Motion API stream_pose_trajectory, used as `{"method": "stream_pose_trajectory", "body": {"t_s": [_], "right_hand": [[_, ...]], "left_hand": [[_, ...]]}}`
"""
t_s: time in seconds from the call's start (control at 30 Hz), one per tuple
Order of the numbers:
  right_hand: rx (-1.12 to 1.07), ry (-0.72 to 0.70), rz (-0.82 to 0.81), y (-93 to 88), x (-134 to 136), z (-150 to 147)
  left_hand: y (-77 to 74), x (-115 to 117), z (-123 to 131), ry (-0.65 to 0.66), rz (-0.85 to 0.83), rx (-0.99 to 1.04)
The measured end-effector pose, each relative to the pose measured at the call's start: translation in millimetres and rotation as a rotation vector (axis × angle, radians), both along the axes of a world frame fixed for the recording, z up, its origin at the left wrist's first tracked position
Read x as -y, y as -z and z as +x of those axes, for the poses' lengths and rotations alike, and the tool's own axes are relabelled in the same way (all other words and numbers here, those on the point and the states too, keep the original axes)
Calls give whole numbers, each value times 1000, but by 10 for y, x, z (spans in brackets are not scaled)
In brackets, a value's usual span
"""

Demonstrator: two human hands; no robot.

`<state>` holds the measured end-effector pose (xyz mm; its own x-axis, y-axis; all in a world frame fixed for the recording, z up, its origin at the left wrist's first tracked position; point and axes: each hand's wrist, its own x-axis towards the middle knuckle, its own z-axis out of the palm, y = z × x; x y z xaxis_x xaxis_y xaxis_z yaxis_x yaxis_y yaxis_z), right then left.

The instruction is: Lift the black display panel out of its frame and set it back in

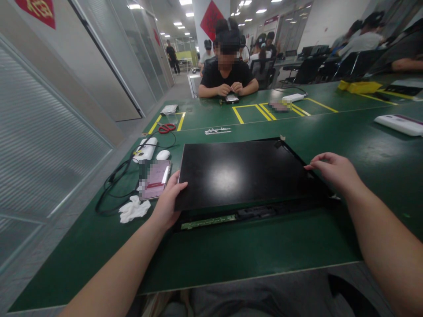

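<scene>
A flat black display panel [228,169] lies tilted over a shallow black casing [280,213], its near edge raised. Along the casing's near side, a narrow green circuit board [208,222] shows beneath the panel. My left hand [170,198] grips the panel's left edge, thumb on top and fingers underneath. At the right edge, my right hand [333,169] has thumb and forefinger pinched together where panel and casing meet; what they pinch is too small to make out. A small pale tab [282,138] sticks up at the far right corner.
Left of the panel are a phone [157,179], a crumpled tissue [134,209], a white mouse-like object [163,155], black cables [114,178] and red-handled scissors [167,128]. Thin white strips [217,130] lie beyond the panel. Another person [228,72] works across the green table [251,251].
</scene>
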<state>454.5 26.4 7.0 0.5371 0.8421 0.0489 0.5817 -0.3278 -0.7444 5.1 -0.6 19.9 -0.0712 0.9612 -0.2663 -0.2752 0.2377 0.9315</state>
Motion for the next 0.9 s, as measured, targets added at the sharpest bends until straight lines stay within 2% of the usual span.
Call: {"method": "stream_pose_trajectory", "body": {"t_s": [0.17, 0.63, 0.9], "right_hand": [[33, 20, -89, -98, 15, -78], [111, 6, -100, -125, 22, -85], [142, 5, -115, -144, 22, -94]], "left_hand": [[26, 2, 2, -23, 28, -23], [-23, 19, 60, -92, 2, -47], [-22, 25, 43, -57, 18, -58]]}}
